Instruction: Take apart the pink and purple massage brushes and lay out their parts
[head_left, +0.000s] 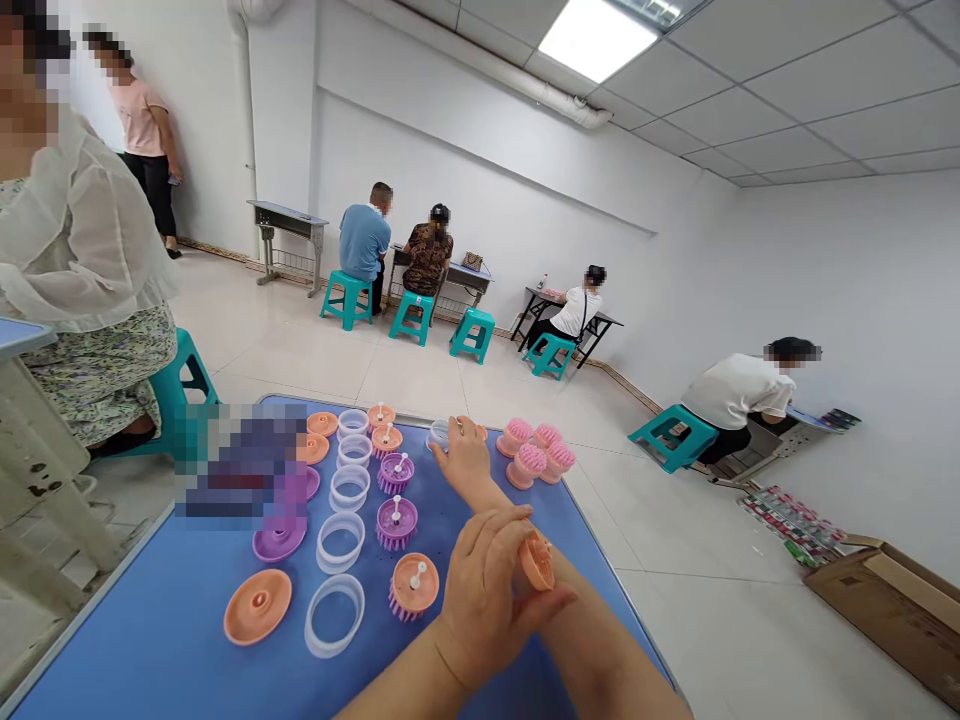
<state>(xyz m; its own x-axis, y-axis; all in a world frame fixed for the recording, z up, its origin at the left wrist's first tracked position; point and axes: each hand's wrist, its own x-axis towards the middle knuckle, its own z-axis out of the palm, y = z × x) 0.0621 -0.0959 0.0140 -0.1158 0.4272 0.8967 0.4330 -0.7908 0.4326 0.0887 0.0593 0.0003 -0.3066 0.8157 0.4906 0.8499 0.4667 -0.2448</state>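
My left hand (pixel 484 575) is closed around a small orange round plastic piece (pixel 537 562), held tilted between thumb and fingers. Crossing beyond it, my right hand (pixel 466 462) reaches to the far side of the table, its thumb and fingers at a clear plastic ring (pixel 437 434). Part of another orange piece (pixel 481 432) shows behind those fingers. Left of my hands stands a column of bristled brush heads, orange (pixel 415 585) and purple (pixel 397 520), each with a white pin upright in it. Beside them runs a column of clear rings (pixel 334 615).
Orange (pixel 257 608) and purple (pixel 280 540) round covers line the left of the blue table (pixel 172 620). Several finished-looking pink brushes (pixel 531 460) cluster at its far right. People sit at desks on green stools (pixel 347 300). A cardboard box (pixel 885 610) and bottles lie right.
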